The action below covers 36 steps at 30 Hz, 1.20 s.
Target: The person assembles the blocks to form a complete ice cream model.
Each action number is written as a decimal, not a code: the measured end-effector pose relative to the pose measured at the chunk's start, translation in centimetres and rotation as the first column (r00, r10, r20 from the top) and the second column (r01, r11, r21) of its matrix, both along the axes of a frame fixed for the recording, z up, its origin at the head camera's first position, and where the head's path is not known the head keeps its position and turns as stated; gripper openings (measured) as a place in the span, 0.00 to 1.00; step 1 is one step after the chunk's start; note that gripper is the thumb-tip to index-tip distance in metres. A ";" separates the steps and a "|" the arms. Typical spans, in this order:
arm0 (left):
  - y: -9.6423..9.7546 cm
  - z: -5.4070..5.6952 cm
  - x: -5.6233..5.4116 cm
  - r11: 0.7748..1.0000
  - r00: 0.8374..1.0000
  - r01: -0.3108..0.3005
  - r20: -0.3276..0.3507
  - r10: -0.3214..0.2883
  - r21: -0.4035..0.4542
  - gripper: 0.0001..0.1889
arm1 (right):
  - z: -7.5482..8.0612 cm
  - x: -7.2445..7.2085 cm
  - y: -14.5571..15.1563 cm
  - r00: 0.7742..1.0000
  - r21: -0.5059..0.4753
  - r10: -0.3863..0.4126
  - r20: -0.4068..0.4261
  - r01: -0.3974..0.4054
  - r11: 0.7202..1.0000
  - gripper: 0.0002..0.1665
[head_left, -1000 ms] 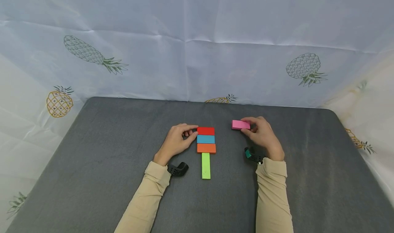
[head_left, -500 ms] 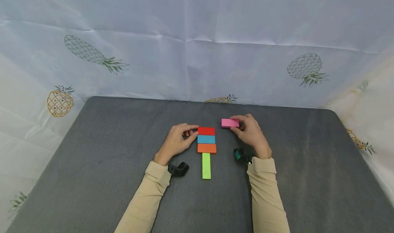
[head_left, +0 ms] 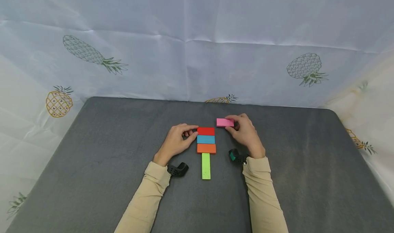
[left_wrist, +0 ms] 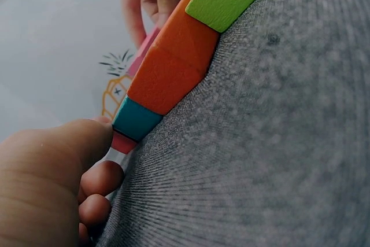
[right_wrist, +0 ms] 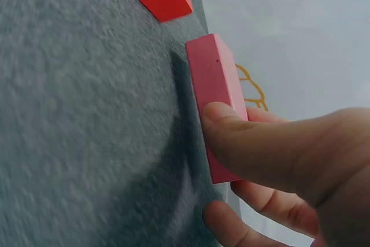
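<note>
My right hand (head_left: 245, 133) pinches a pink wooden block (head_left: 225, 123) by its right end, between thumb and fingers. A shadow under it in the right wrist view suggests it is slightly off the cloth. At the left end of a red block (head_left: 206, 131), my left hand (head_left: 177, 139) holds on with thumb and forefinger, the thumb also close to the blue block (head_left: 206, 139). Its other fingers are curled under. Red, blue and orange (head_left: 206, 148) blocks lie crosswise in a touching stack-like row. A lime green block (head_left: 206, 166) points lengthwise from the orange one toward me.
A dark grey cloth covers the table (head_left: 107, 140). Behind it hangs a pale curtain (head_left: 197, 62) with pineapple prints, reaching down to the table's back edge. Black wrist straps (head_left: 178, 169) sit at both wrists.
The right hand has moved left with the pink block, bringing it closer to the back right corner of the red block. My left hand and the row of blocks have stayed put.
</note>
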<state>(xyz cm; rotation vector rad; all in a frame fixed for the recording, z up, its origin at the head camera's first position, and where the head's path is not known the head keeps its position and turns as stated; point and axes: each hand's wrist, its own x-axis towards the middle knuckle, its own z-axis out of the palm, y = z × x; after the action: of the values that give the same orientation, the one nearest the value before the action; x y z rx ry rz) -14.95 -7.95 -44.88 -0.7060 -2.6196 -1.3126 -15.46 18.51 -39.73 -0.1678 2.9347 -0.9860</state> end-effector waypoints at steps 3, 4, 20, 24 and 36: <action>0.0 0.0 0.0 1.000 1.000 0.000 -0.002 0.000 -0.002 0.13 | -0.1 0.0 -0.3 1.000 0.006 0.001 0.002 -0.001 1.000 0.23; 0.0 0.0 0.0 1.000 1.000 -0.001 -0.001 0.001 -0.004 0.13 | -0.2 -0.1 -0.5 1.000 0.008 -0.001 0.006 0.001 1.000 0.23; 0.1 0.1 0.0 1.000 1.000 -0.003 -0.012 0.003 -0.003 0.13 | -0.5 -0.1 -1.4 0.999 0.057 0.009 0.042 -0.011 0.998 0.23; 0.1 0.1 0.1 1.000 1.000 -0.004 -0.019 0.004 -0.005 0.13 | -0.5 -0.2 -1.6 0.999 0.073 0.012 0.051 -0.015 0.997 0.24; 0.0 0.1 0.1 1.000 1.000 -0.004 -0.011 0.004 0.000 0.13 | -0.7 -0.2 -2.4 0.999 0.080 0.035 0.033 -0.037 0.996 0.24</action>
<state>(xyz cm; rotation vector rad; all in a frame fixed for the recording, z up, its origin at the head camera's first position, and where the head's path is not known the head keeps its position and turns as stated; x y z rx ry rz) -14.87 -7.91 -44.75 -0.7059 -2.6110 -1.3040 -15.61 16.08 -40.38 -0.1997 2.9259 -0.8559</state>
